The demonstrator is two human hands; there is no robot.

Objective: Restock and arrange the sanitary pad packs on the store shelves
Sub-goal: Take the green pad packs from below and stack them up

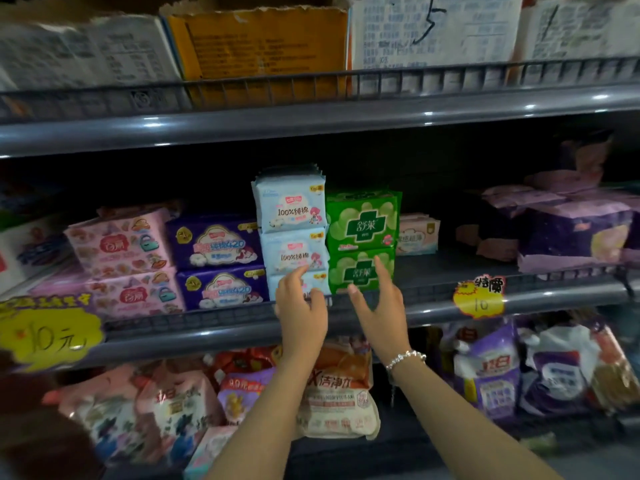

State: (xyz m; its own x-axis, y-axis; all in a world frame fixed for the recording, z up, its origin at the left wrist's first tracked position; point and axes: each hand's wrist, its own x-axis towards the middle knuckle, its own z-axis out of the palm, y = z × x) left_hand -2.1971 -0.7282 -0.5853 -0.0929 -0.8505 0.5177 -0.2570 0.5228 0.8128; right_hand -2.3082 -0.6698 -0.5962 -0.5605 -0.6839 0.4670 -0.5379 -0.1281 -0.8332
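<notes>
On the middle shelf (433,306) stand stacked pad packs: pink ones (119,244), purple ones (214,244), a light blue stack (292,216) three high and a green stack (362,223) two high. My left hand (301,306) is in front of the lowest light blue pack, index finger stretched up onto the middle one, other fingers loosely bent, holding nothing. My right hand (379,306) is spread open in front of the lower green pack (356,271), fingertip at its right edge. A bead bracelet (405,358) is on that wrist.
A small pink pack (417,233) sits behind the green stack, with bare shelf to its right. Purple packs (571,233) are piled at far right. Cartons (263,43) fill the top shelf. Detergent pouches (336,393) crowd the bottom shelf. Yellow price tags (479,296) hang on the rail.
</notes>
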